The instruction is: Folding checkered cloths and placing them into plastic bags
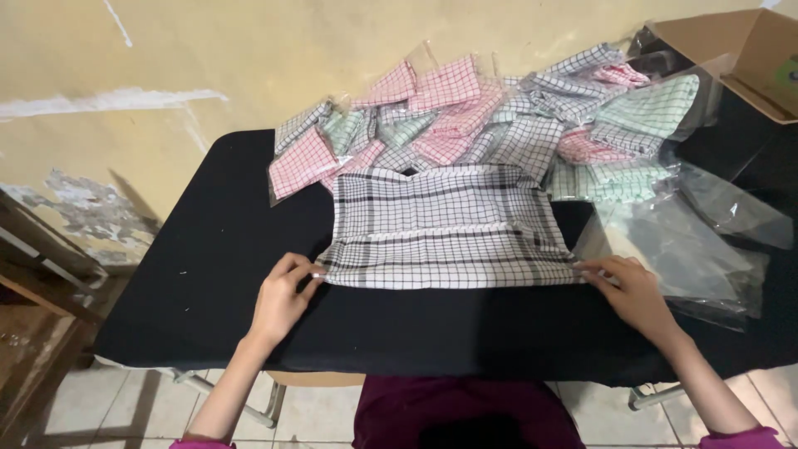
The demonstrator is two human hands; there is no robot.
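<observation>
Each hand, left hand (pixel 281 298) and right hand (pixel 632 291), pinches a near corner of the black-and-white checked cloth (pixel 445 229), keeping it taut and flat on the black surface (pixel 208 249) beside bagged cloths (pixel 465 116).

A heap of clear plastic packets (pixel 465 116), each holding a folded checked cloth in pink, pale green or black-and-white, lies along the table's far edge against the wall. Empty clear bags (pixel 690 249) lie flat just right of centre. An open brown cardboard box (pixel 740 50) stands at the far right corner.
</observation>
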